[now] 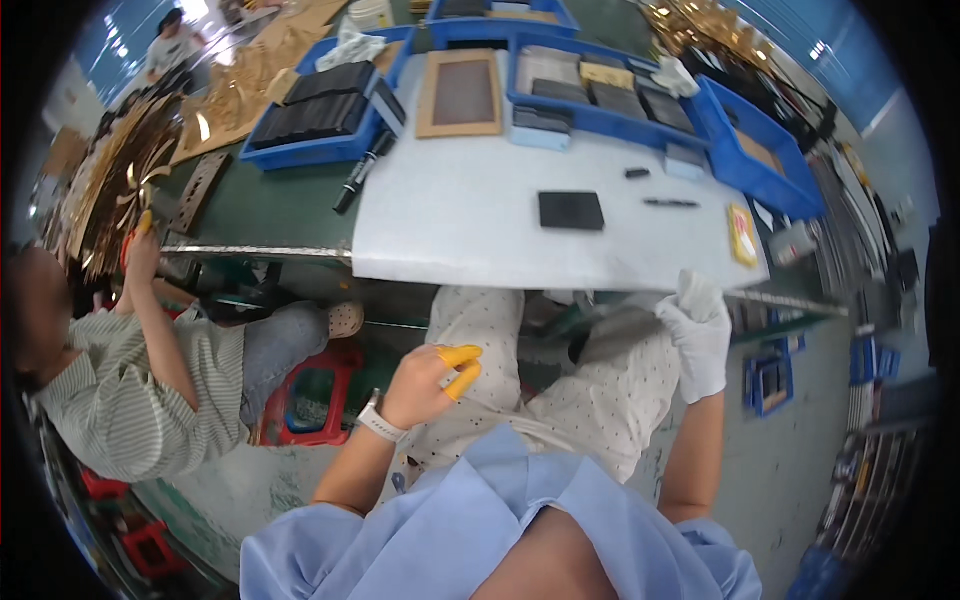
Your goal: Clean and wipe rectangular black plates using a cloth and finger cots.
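My left hand [432, 380] hovers over my lap, below the table's front edge, with yellow finger cots on two fingers and a white watch at the wrist. It holds nothing; the fingers are loosely curled. My right hand [697, 335], in a white glove, sits just under the front edge of the white table mat [470, 215]. Its fingers are curled; whether it grips anything I cannot tell. A flat black rectangular piece [571, 210] lies alone on the mat, ahead of both hands.
Blue trays [318, 110] [600, 85] of dark flat pieces line the back. A framed dark panel [460, 93], a black marker [357, 180], a thin black pen [670, 203] and a yellow packet [742, 235] lie on the table. Another person in a striped shirt [130, 390] sits left, handling gold parts.
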{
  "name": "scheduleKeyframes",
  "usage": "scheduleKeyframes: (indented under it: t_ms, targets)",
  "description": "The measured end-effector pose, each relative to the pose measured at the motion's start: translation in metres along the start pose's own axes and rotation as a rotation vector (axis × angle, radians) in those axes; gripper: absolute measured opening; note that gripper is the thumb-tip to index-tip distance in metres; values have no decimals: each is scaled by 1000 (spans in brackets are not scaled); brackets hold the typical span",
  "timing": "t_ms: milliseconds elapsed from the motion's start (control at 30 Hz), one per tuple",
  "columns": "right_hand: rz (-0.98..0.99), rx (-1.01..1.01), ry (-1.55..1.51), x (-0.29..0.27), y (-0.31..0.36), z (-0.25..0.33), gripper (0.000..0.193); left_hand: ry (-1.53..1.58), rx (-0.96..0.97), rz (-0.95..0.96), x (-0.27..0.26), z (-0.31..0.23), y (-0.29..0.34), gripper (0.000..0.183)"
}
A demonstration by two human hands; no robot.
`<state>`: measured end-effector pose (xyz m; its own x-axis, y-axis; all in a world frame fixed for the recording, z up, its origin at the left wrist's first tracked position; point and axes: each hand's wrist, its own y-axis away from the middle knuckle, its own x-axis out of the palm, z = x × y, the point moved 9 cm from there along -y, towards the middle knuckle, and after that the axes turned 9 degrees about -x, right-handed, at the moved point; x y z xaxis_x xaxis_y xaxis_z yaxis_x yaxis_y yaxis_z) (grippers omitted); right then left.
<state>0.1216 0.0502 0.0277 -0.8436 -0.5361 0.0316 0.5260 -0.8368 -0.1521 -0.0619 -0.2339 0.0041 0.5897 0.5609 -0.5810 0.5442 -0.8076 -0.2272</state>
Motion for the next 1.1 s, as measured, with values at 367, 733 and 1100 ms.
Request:
scheduleKeyframes:
  t_ms: [367, 733, 1100]
  targets:
    - [-304, -32, 511, -110, 92, -66, 48, -506, -47, 175, 82, 88, -28, 42]
    - [-472, -147, 191, -117, 77, 32, 18, -509, -129, 270, 113, 94, -21, 36]
    - [-374, -253, 115, -109, 70, -3, 24, 517, -673, -22, 116, 83, 119, 23]
